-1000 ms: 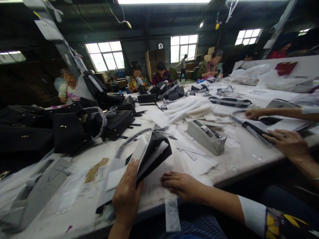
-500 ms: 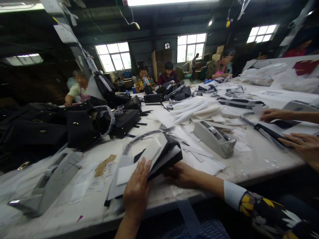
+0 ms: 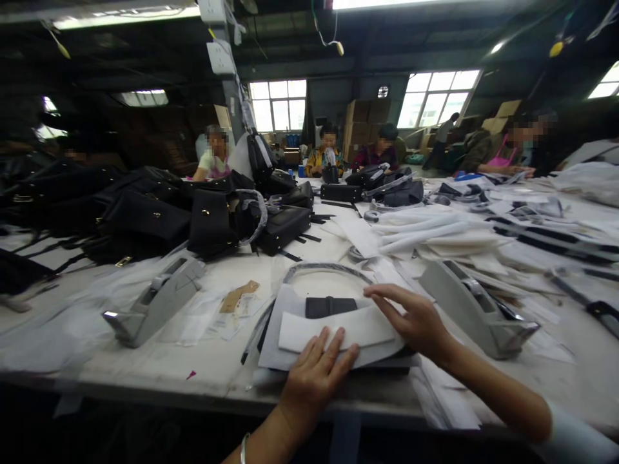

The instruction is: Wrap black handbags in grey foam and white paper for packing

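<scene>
From the head view: presses the left hand (image 3: 316, 374) flat, with fingers slightly parted, on a white padding strip (image 3: 300, 332) over a grey sheet (image 3: 273, 351) and black bag (image 3: 316, 308), laid at the table's (image 3: 213, 374) near edge. Holds the right hand (image 3: 416, 319) loosely open, with fingers extended beside the wrapped handle (image 3: 329, 267); cannot tell whether touching. Sits between two tape dispensers (image 3: 157, 299).

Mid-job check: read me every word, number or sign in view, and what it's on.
Nothing reads clearly.
Grey wedge-shaped tape dispenser at left: dark crossing strokes, letter or number uncertain.
Thin whitish slips by the flat brown piece: any print too blurred.
</scene>
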Demonstrator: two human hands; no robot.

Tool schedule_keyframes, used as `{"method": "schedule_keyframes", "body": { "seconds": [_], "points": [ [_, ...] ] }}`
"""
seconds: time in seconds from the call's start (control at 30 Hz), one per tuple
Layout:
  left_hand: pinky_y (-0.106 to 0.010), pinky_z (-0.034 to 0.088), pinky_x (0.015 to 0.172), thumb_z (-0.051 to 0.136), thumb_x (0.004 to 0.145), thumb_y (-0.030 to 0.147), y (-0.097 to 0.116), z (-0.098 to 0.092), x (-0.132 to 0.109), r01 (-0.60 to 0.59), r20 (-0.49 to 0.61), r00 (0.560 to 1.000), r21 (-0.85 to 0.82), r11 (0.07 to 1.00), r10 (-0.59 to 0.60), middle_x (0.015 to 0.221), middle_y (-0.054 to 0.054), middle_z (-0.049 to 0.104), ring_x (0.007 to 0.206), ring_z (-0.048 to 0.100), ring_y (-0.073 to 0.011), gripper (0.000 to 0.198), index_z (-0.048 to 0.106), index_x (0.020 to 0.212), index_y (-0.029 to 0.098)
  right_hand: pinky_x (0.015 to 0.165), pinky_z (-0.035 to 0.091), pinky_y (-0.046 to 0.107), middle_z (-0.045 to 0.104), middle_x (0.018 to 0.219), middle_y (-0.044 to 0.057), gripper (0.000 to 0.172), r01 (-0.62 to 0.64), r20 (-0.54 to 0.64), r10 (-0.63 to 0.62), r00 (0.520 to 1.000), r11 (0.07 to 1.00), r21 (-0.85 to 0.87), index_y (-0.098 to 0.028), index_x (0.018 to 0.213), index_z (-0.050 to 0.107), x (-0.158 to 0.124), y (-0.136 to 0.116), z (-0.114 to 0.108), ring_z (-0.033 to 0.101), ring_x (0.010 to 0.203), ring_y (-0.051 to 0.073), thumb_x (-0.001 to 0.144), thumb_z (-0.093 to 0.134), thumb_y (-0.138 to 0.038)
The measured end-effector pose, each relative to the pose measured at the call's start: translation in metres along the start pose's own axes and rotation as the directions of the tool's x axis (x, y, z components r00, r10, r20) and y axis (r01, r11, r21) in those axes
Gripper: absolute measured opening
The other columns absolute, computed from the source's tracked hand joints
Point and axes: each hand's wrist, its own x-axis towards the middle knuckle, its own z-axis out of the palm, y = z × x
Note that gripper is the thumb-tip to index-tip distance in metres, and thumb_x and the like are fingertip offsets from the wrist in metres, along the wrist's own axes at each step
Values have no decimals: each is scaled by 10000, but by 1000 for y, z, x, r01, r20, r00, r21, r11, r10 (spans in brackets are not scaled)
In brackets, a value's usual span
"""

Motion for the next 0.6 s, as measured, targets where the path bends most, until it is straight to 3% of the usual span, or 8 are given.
{"method": "schedule_keyframes", "body": {
  "seconds": [0.07,0.17,0.23,0.43,0.6],
  "points": [
    [-370,571,960,545,972,173,1,-1,-2,-12,-13,1000,-7,1000,12,1392,-42,598,1244,595,-267,428,559,1379,301,939,500,306,741,1133,51,300,-150,199,187,962,971,-188,-217,1135,706,36,13,6,678,1045,217,968,477,-314],
    [-363,570,961,558,968,181,1,-3,-5,-15,-38,999,-20,1000,14,1387,-38,603,1240,599,-264,420,569,1368,310,887,504,319,764,990,87,210,-207,346,335,876,910,-358,-176,976,749,74,33,22,688,959,230,926,558,-247],
    [-356,573,953,550,972,181,1,-5,-5,-27,-45,999,-30,999,26,1378,-32,612,1232,606,-263,411,576,1361,312,896,507,364,742,985,106,163,-231,366,409,836,867,-441,-146,926,734,88,44,34,676,952,231,914,617,-260],
    [-355,582,936,525,984,196,2,-6,-5,-23,-65,998,-47,999,20,1357,-26,630,1206,627,-260,382,597,1339,314,896,538,442,626,1215,103,338,-355,311,599,738,737,-576,-145,1200,609,106,63,61,634,1050,230,942,624,-362],
    [-367,573,949,494,995,192,1,-3,-6,-25,-51,998,-52,998,23,1383,-32,610,1228,612,-259,408,557,1382,307,855,558,415,626,1208,95,333,-467,270,645,715,728,-502,-152,1212,604,114,72,68,643,1014,222,948,616,-354]
  ]
}}
